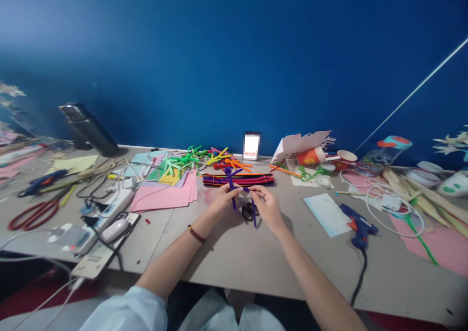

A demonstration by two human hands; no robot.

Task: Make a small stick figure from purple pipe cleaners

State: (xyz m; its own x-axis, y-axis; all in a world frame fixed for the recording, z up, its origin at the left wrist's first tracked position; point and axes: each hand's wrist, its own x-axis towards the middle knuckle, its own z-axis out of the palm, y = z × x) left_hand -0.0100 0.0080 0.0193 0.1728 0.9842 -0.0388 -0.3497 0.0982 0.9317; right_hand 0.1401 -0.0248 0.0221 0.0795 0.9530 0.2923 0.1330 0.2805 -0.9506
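Observation:
A purple pipe-cleaner figure (pixel 229 171) with a small looped top is held up over the table between my two hands. My left hand (pixel 220 200) pinches it at its middle, a purple strand hanging below the fingers. In a pinch too, my right hand (pixel 267 205) grips a purple pipe cleaner (pixel 255 216) that bends down from its fingertips. The two hands nearly meet. Beneath them on the tabletop lie scissors with black handles (pixel 247 213), partly hidden. Just behind is a bundle of pipe cleaners (pixel 259 179) in red, purple, yellow and black.
Green shaped pipe cleaners (pixel 183 161) and pink paper (pixel 164 197) lie to the left, near a power strip (pixel 106 221) and red-handled scissors (pixel 34 215). On the right are a blue glue gun (pixel 360 226), a light-blue card (pixel 326 214) and paper cups (pixel 312 155). A phone (pixel 252 146) stands against the wall.

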